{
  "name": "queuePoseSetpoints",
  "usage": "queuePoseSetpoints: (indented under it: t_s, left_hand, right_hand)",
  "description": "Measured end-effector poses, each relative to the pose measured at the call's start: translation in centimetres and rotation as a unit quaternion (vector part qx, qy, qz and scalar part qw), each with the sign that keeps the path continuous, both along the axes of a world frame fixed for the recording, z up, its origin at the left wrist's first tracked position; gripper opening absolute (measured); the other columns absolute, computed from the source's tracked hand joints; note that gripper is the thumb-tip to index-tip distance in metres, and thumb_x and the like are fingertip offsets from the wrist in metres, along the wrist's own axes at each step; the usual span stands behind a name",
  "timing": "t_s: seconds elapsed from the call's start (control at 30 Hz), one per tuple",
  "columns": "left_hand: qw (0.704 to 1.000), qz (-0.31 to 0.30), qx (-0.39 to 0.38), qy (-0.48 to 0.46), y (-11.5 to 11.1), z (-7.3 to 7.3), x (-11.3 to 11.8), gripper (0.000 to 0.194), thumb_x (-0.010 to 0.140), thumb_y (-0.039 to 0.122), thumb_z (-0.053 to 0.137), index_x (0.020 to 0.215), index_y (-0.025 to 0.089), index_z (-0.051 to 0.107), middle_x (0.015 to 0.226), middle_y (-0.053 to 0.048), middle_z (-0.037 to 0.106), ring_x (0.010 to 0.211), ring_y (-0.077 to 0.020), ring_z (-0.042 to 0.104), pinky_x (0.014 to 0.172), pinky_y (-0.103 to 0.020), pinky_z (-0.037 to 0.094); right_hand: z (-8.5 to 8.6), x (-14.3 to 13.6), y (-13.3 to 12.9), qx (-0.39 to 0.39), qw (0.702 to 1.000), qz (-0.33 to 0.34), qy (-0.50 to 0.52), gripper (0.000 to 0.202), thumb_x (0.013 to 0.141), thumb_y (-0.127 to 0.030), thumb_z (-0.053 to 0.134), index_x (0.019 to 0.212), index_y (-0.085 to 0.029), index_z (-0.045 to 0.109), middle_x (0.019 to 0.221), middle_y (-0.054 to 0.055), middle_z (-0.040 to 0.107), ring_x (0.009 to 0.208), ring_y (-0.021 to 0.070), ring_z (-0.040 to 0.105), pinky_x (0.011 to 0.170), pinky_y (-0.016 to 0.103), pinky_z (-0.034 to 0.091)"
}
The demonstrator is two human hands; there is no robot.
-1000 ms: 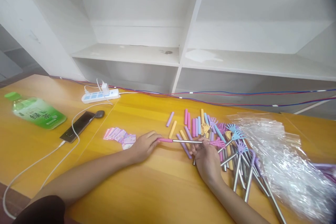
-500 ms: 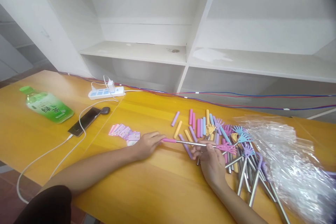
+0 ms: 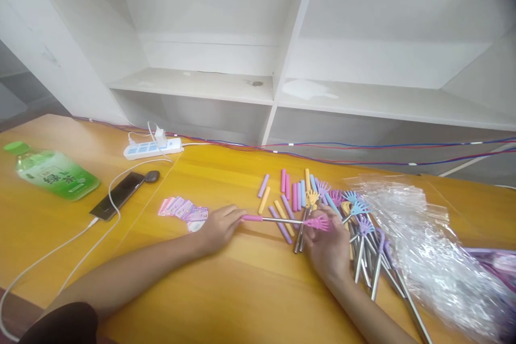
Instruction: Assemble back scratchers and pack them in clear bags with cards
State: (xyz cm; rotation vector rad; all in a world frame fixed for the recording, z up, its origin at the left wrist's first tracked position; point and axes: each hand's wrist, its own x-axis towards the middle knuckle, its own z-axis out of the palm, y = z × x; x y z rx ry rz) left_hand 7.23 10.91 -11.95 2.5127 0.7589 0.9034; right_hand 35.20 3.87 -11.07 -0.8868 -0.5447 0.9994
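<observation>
A pink back scratcher [image 3: 282, 220] with a hand-shaped head and a metal rod lies level between my two hands, just above the table. My left hand [image 3: 220, 229] pinches the end of its pink handle. Around the head end, the fingers of my right hand [image 3: 330, 247] are closed, partly hidden behind the pink claw. Beyond the right hand is a pile of more back scratchers [image 3: 365, 226] in blue, purple, yellow and pink. Loose coloured tubes [image 3: 264, 200] lie behind the rod. Small printed cards [image 3: 183, 208] are fanned out beside my left hand.
Clear plastic bags [image 3: 427, 247] heap up at the right. At the left lie a green drink bottle [image 3: 58, 174], a phone [image 3: 116, 196] and a white power strip [image 3: 153, 148] with cables. White shelving [image 3: 193, 86] stands along the table's back edge.
The right hand has moved left toward the left hand, and the scratcher's visible metal rod is now shorter. The whole view has shifted slightly to the right.
</observation>
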Motion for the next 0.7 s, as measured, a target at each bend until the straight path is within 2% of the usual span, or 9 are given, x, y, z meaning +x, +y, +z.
queuePoseSetpoints:
  t_s: [0.07,0.23,0.33,0.5,0.7]
  left_hand:
    - [1.000,0.009,-0.012,-0.007,0.1,0.0,-0.1,0.029,0.109,0.028,0.042,0.128,0.019,0.063,0.100,-0.007,0.067,0.090,-0.0177,0.063,0.080,-0.030,0.050]
    - [1.000,0.000,-0.024,-0.009,0.5,0.2,-0.2,0.028,0.109,0.030,0.045,0.123,0.020,0.067,0.099,-0.007,0.069,0.090,-0.0187,0.062,0.082,-0.031,0.048]
    - [0.999,-0.001,-0.024,-0.025,0.7,0.2,-0.2,0.027,0.108,0.029,0.046,0.122,0.020,0.067,0.099,-0.008,0.070,0.090,-0.0187,0.062,0.082,-0.032,0.048]
    - [0.999,-0.028,-0.016,-0.012,0.6,0.1,-0.2,0.029,0.109,0.028,0.045,0.127,0.019,0.065,0.103,-0.009,0.071,0.093,-0.0190,0.063,0.084,-0.032,0.049]
    - [0.999,-0.035,-0.005,-0.005,0.4,0.1,-0.2,0.028,0.109,0.027,0.043,0.124,0.017,0.064,0.103,-0.010,0.071,0.093,-0.0192,0.064,0.085,-0.033,0.051]
  right_hand:
    - [0.2,0.7,0.2,-0.017,0.999,-0.032,-0.040,0.026,0.093,-0.046,0.065,0.107,-0.026,0.057,0.075,-0.005,0.053,0.048,0.0090,0.045,0.037,0.020,0.036]
    - [-0.8,0.6,-0.2,-0.023,0.987,0.040,-0.157,0.031,0.101,-0.053,0.056,0.091,-0.023,0.056,0.060,-0.004,0.049,0.051,0.0114,0.046,0.045,0.023,0.037]
    - [-1.2,0.1,-0.5,-0.022,0.978,0.045,-0.201,0.034,0.104,-0.053,0.051,0.089,-0.023,0.055,0.057,-0.004,0.048,0.048,0.0118,0.042,0.045,0.024,0.034]
    - [-1.3,0.0,-0.8,-0.040,0.975,0.051,-0.214,0.036,0.105,-0.055,0.047,0.088,-0.024,0.054,0.054,-0.005,0.047,0.046,0.0130,0.039,0.043,0.027,0.031]
    - [-1.2,-0.4,-0.9,-0.050,0.970,0.058,-0.231,0.038,0.104,-0.059,0.048,0.086,-0.026,0.053,0.050,-0.005,0.046,0.042,0.0143,0.039,0.042,0.028,0.032]
